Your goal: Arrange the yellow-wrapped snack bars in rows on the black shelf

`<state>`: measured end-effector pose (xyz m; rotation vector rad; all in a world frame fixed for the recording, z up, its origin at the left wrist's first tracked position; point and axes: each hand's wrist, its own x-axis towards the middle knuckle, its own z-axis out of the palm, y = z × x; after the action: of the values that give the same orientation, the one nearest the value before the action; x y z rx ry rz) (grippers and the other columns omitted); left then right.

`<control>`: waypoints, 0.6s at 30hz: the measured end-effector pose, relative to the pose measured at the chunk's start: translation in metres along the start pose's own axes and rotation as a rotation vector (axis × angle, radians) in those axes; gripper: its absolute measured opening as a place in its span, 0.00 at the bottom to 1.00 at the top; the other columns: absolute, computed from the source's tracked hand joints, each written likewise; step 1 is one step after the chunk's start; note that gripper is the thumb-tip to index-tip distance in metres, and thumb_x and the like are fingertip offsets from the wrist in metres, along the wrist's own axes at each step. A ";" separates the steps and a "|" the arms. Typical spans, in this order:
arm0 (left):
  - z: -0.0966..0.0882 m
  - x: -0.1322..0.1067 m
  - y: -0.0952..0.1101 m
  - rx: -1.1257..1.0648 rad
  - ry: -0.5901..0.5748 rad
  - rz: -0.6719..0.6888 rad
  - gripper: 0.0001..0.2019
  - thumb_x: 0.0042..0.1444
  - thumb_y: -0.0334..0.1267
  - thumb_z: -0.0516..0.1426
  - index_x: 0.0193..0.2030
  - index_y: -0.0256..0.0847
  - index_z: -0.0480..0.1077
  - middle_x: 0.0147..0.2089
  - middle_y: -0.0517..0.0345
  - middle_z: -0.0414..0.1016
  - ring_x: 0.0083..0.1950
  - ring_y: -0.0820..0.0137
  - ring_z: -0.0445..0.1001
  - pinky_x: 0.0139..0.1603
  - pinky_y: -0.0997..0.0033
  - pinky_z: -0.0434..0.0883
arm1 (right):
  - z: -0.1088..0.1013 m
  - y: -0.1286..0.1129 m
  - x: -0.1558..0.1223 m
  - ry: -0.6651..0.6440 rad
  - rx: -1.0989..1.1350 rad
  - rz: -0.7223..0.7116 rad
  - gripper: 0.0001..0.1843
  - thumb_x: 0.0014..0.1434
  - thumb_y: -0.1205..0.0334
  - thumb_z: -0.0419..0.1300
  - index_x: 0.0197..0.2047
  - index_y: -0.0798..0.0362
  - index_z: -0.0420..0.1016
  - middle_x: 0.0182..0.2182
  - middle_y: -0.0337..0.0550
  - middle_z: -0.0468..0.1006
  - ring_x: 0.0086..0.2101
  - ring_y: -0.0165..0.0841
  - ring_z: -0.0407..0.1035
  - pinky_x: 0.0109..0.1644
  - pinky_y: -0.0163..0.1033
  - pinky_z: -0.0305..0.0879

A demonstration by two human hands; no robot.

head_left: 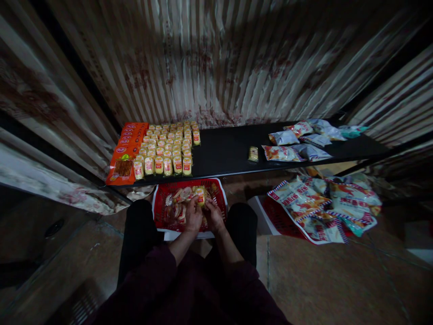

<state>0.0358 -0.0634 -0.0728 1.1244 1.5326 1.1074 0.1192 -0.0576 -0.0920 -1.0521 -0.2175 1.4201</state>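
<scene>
Between my knees, a small wrapped cake (200, 196) with a yellow and red label is held up over a red basket (221, 192). My left hand (192, 216) grips its left side with bent fingers. On its right side, the fingers of my right hand (214, 215) close around the wrapper. More clear-wrapped snacks (177, 210) lie loose in the basket, partly hidden by my hands. Beyond it, similar cakes (168, 166) stand in tight rows on the left of a black shelf (219, 151).
Orange snack packets (123, 153) line the shelf's left end. A single wrapped cake (253, 154) sits nearer its middle, with several snack bags (282, 153) to the right. Below, large printed bags (304, 203) fill a second red basket (277, 215). Striped curtain (209, 63) hangs behind.
</scene>
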 end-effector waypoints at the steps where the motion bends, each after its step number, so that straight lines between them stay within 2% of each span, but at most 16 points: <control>1: 0.000 -0.001 0.002 0.009 0.002 0.011 0.18 0.52 0.29 0.50 0.50 0.41 0.69 0.50 0.50 0.75 0.55 0.64 0.70 0.60 0.59 0.64 | 0.001 -0.002 -0.001 -0.003 0.010 0.006 0.16 0.36 0.60 0.70 0.31 0.50 0.75 0.26 0.35 0.78 0.27 0.28 0.71 0.33 0.33 0.66; 7: 0.000 -0.004 0.017 -0.012 0.029 0.046 0.18 0.52 0.27 0.51 0.49 0.42 0.70 0.51 0.51 0.74 0.58 0.63 0.67 0.63 0.60 0.61 | 0.008 -0.013 -0.008 -0.056 -0.037 -0.010 0.16 0.38 0.57 0.69 0.32 0.50 0.73 0.26 0.35 0.78 0.27 0.30 0.71 0.33 0.34 0.67; 12: 0.003 -0.004 0.029 -0.086 0.035 0.008 0.17 0.52 0.29 0.54 0.50 0.42 0.69 0.53 0.51 0.73 0.58 0.63 0.67 0.63 0.61 0.60 | 0.014 -0.024 -0.013 -0.055 -0.085 -0.039 0.18 0.38 0.54 0.69 0.33 0.49 0.71 0.28 0.35 0.77 0.29 0.32 0.71 0.35 0.36 0.67; 18: 0.006 -0.002 0.038 -0.121 0.015 0.031 0.17 0.54 0.33 0.55 0.51 0.41 0.67 0.53 0.50 0.72 0.55 0.65 0.70 0.59 0.63 0.64 | 0.018 -0.034 -0.015 -0.083 -0.221 -0.125 0.16 0.43 0.51 0.66 0.34 0.48 0.72 0.24 0.32 0.74 0.25 0.29 0.67 0.30 0.34 0.63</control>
<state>0.0484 -0.0580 -0.0370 1.0628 1.4445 1.2154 0.1270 -0.0554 -0.0514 -1.1393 -0.5011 1.3490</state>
